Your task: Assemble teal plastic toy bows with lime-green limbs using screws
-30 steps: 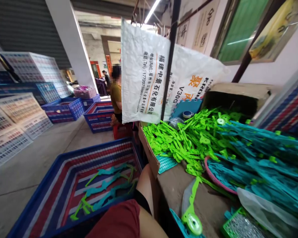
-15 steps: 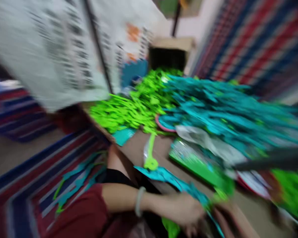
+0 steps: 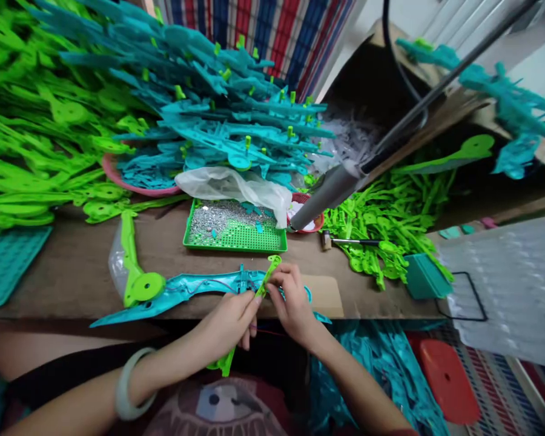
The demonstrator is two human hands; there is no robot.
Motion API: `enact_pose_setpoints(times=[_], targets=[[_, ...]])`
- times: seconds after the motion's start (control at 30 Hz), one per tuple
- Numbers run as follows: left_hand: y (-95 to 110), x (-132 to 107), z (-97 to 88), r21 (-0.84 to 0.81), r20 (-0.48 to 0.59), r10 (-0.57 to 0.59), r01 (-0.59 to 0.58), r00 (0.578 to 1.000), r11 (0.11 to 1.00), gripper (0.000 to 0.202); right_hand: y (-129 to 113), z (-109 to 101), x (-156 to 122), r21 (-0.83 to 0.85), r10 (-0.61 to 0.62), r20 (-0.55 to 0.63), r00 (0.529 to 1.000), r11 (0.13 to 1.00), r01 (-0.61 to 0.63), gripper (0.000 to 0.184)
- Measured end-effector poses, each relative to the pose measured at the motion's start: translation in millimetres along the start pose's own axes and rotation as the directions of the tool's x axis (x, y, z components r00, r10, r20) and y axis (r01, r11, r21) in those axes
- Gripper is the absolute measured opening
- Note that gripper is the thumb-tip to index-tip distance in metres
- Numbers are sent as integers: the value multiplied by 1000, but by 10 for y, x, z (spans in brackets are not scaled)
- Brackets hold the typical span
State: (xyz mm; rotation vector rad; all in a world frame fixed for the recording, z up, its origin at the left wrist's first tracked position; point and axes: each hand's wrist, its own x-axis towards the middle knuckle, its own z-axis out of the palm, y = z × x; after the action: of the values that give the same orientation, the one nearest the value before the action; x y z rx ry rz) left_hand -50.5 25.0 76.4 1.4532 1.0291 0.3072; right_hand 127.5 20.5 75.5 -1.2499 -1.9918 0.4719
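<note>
My left hand and my right hand meet at the near edge of the brown worktable. Both pinch a narrow lime-green plastic strip that runs down between them. The strip crosses a long teal plastic piece lying along the table edge. My left wrist wears a pale bangle. Beside the teal piece lies a lime-green arm with a round end.
A green tray of small silver bits sits just beyond my hands. Heaps of teal parts and lime-green parts fill the back. More green parts, a small hammer, a grey tube and a red stool lie right.
The view has swung right and down from the crates and floor to the worktable. My hands have come into view and now grip the green strip over the teal piece.
</note>
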Motion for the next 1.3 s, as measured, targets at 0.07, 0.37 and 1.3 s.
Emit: enact_pose_setpoints(times=[0.07,0.37,1.3], targets=[[-10,14,7,36,-18,0,1,1000,999,45,-20,4,3,-18,10,-9,1000,1000,-11,11],[-184,50,80,158,-114,18,0,993,987,39,-53,78,-1,10,10,-100,995,1000,-9,14],[-2,174,-23,31,44,255,-256,966,966,45,-73,-205,125,410,597,180,782,677,-611,42]])
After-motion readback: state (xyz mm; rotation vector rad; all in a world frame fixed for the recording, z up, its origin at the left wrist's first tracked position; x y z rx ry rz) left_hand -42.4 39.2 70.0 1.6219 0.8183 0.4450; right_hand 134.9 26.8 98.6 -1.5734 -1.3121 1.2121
